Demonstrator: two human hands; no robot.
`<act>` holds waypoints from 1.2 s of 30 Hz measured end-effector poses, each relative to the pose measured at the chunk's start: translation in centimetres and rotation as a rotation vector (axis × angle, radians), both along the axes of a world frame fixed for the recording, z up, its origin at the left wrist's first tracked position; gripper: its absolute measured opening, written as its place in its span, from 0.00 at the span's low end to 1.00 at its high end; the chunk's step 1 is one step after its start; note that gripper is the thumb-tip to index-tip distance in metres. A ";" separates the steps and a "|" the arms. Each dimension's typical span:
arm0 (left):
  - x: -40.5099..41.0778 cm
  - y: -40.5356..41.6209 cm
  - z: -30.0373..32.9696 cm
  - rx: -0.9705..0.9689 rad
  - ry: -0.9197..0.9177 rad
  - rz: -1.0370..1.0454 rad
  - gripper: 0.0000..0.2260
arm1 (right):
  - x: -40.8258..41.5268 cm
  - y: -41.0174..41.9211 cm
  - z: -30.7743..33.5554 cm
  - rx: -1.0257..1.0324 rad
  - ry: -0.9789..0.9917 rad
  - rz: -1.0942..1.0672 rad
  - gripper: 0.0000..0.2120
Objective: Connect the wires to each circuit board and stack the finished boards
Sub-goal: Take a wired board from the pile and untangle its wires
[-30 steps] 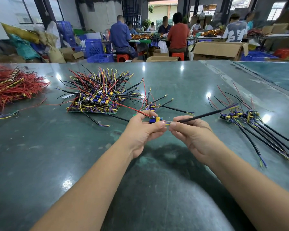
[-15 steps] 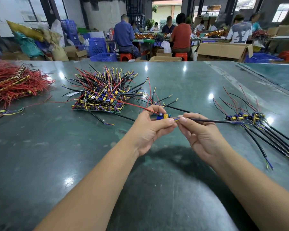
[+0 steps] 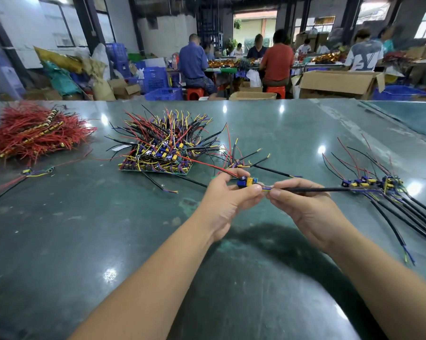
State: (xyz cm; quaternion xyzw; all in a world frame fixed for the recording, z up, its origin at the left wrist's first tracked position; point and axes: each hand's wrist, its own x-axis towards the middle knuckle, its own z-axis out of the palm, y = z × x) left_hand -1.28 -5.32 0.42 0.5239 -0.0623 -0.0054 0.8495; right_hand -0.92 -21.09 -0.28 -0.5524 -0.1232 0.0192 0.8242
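With your left hand gripping the small board above the table and right hand pinching the black wire, keep the wire straight, push its end fully in

Left hand is gripping a small circuit board above the green table; right hand is pinching a black wire at the board's edge, its far end running toward a row of wired boards lying at right. Stack of finished boards is sitting behind the hands, red wire pile lying far left.
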 end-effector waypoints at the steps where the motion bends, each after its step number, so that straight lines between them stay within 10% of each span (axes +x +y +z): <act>1: 0.1 0.2 0.0 0.029 -0.011 0.007 0.13 | 0.0 0.1 -0.1 -0.006 0.010 -0.003 0.05; 24: 1.1 1.0 -0.7 0.236 -0.002 0.090 0.13 | 1.6 -1.1 0.5 0.340 0.222 -0.354 0.15; 36: 1.4 1.7 0.0 -0.087 0.126 0.207 0.12 | 1.4 -1.0 -0.1 0.108 0.058 -0.397 0.10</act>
